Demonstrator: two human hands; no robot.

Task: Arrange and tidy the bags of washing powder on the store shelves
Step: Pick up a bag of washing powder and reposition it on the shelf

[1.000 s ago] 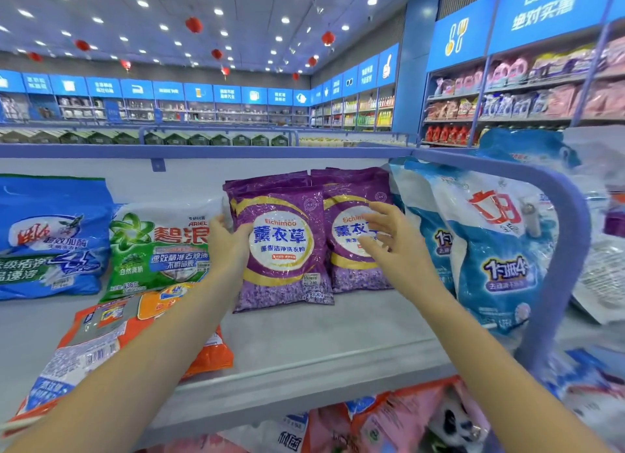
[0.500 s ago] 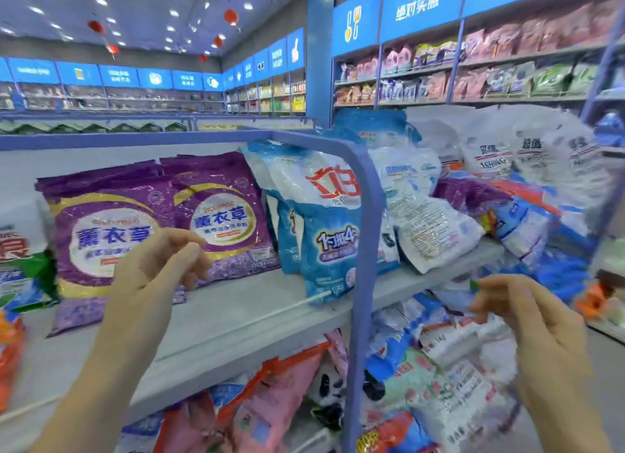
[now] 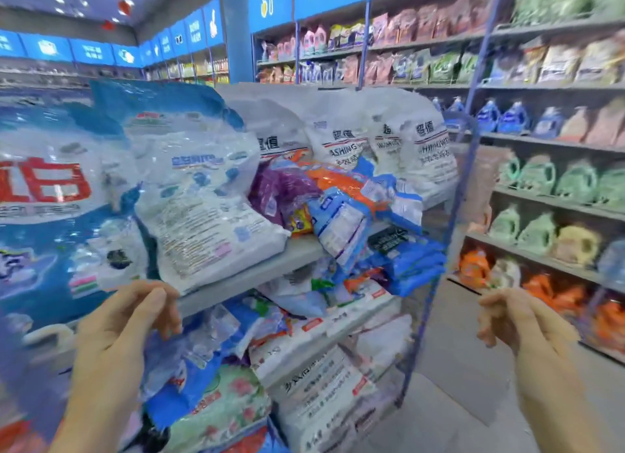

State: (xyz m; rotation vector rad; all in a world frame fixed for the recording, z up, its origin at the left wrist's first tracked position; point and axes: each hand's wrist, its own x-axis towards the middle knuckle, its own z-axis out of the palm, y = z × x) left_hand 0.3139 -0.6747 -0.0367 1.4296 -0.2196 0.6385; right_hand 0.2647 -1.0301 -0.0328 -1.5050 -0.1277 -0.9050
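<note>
**Both hands slack and empty**

Your left hand [image 3: 118,337] hangs with fingers loosely curled round nothing, just below the near corner of a white-and-blue bag [image 3: 203,209] of washing powder that leans on the grey shelf [image 3: 257,276]. Blur hides whether they touch. Your right hand [image 3: 531,331], equally slack and empty, is well right of the blue frame post [image 3: 433,283], out over the aisle. Since half a second ago the view has swung right. The purple bags have left sight, and a tumbled heap of bags [image 3: 338,195] now sits centre, with white bags [image 3: 341,138] standing behind it. Far right, wall shelves [image 3: 548,200] carry bottles [image 3: 541,178].
</note>
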